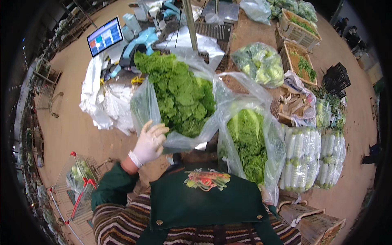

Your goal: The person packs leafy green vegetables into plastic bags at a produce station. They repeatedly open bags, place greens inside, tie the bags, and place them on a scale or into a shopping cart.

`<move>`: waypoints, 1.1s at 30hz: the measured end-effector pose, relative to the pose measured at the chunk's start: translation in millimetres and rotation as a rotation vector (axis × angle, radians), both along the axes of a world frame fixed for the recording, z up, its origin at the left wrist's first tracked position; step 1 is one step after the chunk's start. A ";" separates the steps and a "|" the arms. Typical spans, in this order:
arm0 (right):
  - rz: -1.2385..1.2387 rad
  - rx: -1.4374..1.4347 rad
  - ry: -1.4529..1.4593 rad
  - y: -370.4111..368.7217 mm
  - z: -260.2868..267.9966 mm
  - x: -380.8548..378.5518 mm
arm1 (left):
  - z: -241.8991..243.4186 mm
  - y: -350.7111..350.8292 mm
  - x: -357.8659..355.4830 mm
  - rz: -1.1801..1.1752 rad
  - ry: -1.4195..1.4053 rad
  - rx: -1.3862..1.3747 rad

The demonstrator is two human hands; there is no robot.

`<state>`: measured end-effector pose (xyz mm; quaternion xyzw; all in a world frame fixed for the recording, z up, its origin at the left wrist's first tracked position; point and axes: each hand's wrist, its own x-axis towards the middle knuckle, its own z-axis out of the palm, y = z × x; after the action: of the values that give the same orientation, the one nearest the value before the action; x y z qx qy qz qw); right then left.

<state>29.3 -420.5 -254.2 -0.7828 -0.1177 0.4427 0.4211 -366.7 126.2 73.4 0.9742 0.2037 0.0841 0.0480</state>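
My left hand [149, 143], in a white glove, is at the near left of a clear plastic bag [144, 102] of broad leafy greens [179, 92]. Its fingers are bent and apart, the tips close to the bag's rim and the lower leaves; nothing shows in its grasp. To the right stands a second clear bag [274, 147], its mouth wide, with frilly greens [249, 147] on pale stalks inside. Only a small part of my right hand [265, 194] shows, low against that bag's near side; my apron and the plastic hide the rest.
A lit monitor [105, 36] stands beyond white plastic bags [114, 104] at left. Bagged round vegetables [260, 64] lie at the back right, near crates [298, 61]. Packs of white radishes [300, 157] are stacked at right. A shopping cart [75, 190] is at lower left.
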 end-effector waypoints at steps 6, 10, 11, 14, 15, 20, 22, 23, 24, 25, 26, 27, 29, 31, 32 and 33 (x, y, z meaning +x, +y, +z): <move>-0.827 0.604 0.301 75.6 95.8 -70.5 | 18.4 58.1 10.9 -0.204 0.445 0.048; -0.833 0.420 -0.176 104.1 95.3 -77.8 | 25.8 105.9 15.1 -0.230 0.774 0.085; -0.756 0.300 -0.332 99.7 67.7 -73.1 | 31.3 116.7 23.6 -0.186 0.915 0.049; -0.446 0.326 -0.694 168.1 171.6 -89.8 | 43.5 124.0 -1.5 -0.152 1.051 -0.073; -0.334 0.298 -0.846 189.6 198.2 -89.9 | 50.4 125.5 -10.8 -0.210 0.939 -0.047; -0.140 0.351 -0.808 248.9 300.5 -55.1 | 55.3 126.8 -47.8 -0.365 0.633 0.083; -0.032 0.359 -0.857 279.0 371.5 -54.2 | 45.8 127.9 -50.9 -0.275 0.753 0.152; 0.079 0.379 -0.995 296.2 407.9 -57.2 | 44.5 128.4 -52.5 -0.285 0.657 0.177; 0.172 0.431 -1.023 316.1 446.9 -67.1 | 46.8 128.8 -54.2 -0.292 0.566 0.207; 0.280 0.477 -1.047 341.4 485.8 -82.4 | 48.9 127.5 -58.6 -0.293 0.474 0.225; 0.375 0.533 -1.108 366.2 516.2 -95.8 | 57.0 123.6 -64.1 -0.293 0.419 0.288; 0.468 0.581 -1.173 391.1 540.9 -112.3 | 60.7 123.6 -72.1 -0.282 0.331 0.290; 0.548 0.727 -1.154 436.3 569.8 -150.1 | 67.1 126.4 -87.1 -0.280 0.156 0.296; 0.703 0.761 -1.277 486.6 569.6 -191.3 | 69.0 134.8 -107.9 -0.304 0.060 0.246; 0.772 0.792 -1.311 516.0 561.0 -211.0 | 66.1 135.5 -120.3 -0.317 0.009 0.243; 0.874 1.008 -1.350 553.4 533.4 -236.2 | 61.7 136.5 -132.1 -0.338 -0.044 0.241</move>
<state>-206.9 132.9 279.2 -0.4861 -0.7961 -0.0881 0.3496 -498.9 262.7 135.1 0.9912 0.0246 0.1200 -0.0512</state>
